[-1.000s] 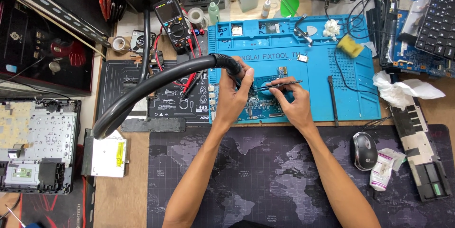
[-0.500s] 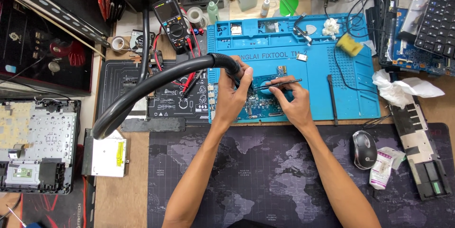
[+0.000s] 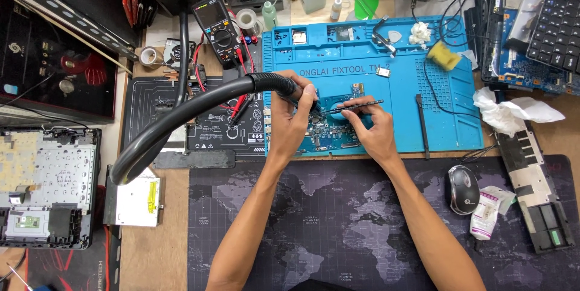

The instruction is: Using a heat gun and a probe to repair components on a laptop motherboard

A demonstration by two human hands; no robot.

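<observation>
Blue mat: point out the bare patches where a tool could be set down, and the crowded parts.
Blue mat: bare between the black spudger and the mat's right edge, below the yellow sponge. Crowded at centre, where the left hand holds the hose nozzle and the right hand holds tweezers over the circuit board.

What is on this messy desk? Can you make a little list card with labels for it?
Left hand: left hand grips the handle end of a thick black ribbed hose
Right hand: right hand holds thin dark metal tweezers
Under the hands: small blue-green circuit board
Surface: bright blue silicone work mat
Behind: black handheld multimeter
At right: black computer mouse, crumpled white tissue
Front: dark world-map desk mat
</observation>
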